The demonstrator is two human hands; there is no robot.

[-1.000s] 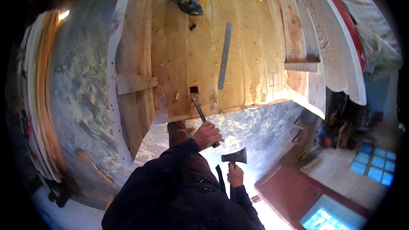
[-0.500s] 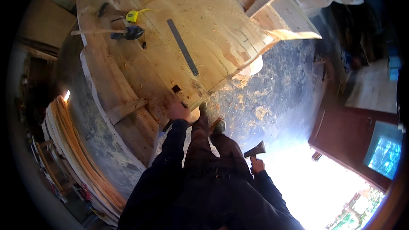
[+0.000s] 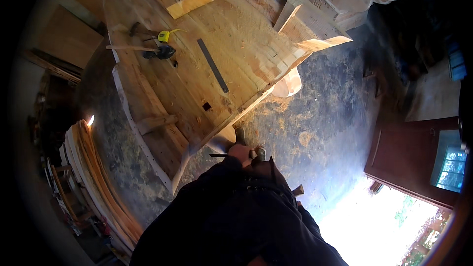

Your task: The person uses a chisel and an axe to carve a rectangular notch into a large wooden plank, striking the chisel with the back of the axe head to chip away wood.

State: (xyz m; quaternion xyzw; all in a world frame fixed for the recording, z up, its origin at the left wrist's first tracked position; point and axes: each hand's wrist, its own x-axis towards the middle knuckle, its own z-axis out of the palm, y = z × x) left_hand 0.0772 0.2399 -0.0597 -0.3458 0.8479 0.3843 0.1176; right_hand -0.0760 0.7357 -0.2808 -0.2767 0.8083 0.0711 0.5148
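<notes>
My left hand [image 3: 239, 153] is closed in front of my waist, past the near edge of the wooden workpiece. It grips a chisel-like tool [image 3: 218, 155], whose dark narrow blade sticks out to the left; a rounded end shows on the other side of the fist. Low at my right side, my right hand [image 3: 299, 204] is mostly hidden by my body. The hatchet [image 3: 298, 190] it holds shows only part of its head. On the broad wooden panel [image 3: 246, 61] lie a dark flat metal bar [image 3: 213, 66] and wood shavings. A small square hole [image 3: 207, 106] is cut near the panel's close corner.
A yellow tape measure [image 3: 164, 35], a hammer [image 3: 135, 28] and a wooden-handled tool with a dark head [image 3: 165, 51] lie on the panel's left. Upright boards [image 3: 315, 29] stand at the far right. Stacked planks [image 3: 93, 172] lean left. A red-brown door [image 3: 404, 157] stands beside a bright opening.
My left hand has lifted off the panel's corner and come back toward my waist with the dark tool. The hatchet has dropped closer to my right side. The view has shifted.
</notes>
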